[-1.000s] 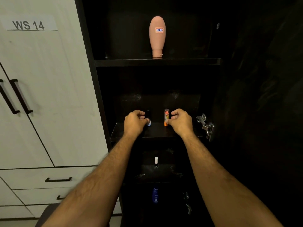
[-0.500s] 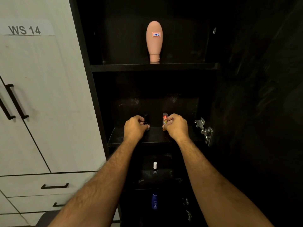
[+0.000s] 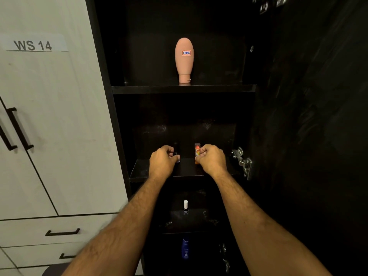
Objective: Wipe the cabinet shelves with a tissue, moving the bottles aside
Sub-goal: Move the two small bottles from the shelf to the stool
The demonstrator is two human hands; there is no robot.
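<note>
Both hands reach into a dark open cabinet at its middle shelf (image 3: 139,173). My left hand (image 3: 162,161) grips a small dark bottle (image 3: 175,149) with a pale base. My right hand (image 3: 211,159) pinches a small orange bottle (image 3: 197,149) with a clear cap. The two bottles stand about a hand's width apart on the shelf. A pink bottle (image 3: 184,59) stands cap-down on the upper shelf (image 3: 219,89). No tissue is in sight.
A small white-capped bottle (image 3: 185,206) stands on the shelf below, and a blue bottle (image 3: 185,248) lower still. A metal hinge (image 3: 242,161) juts out at the right of the middle shelf. White cupboard doors with black handles (image 3: 20,129) stand to the left.
The view has tilted down a little, so the shelves sit lower in frame. Both hands have closed tighter on their bottles and stay on the middle shelf.
</note>
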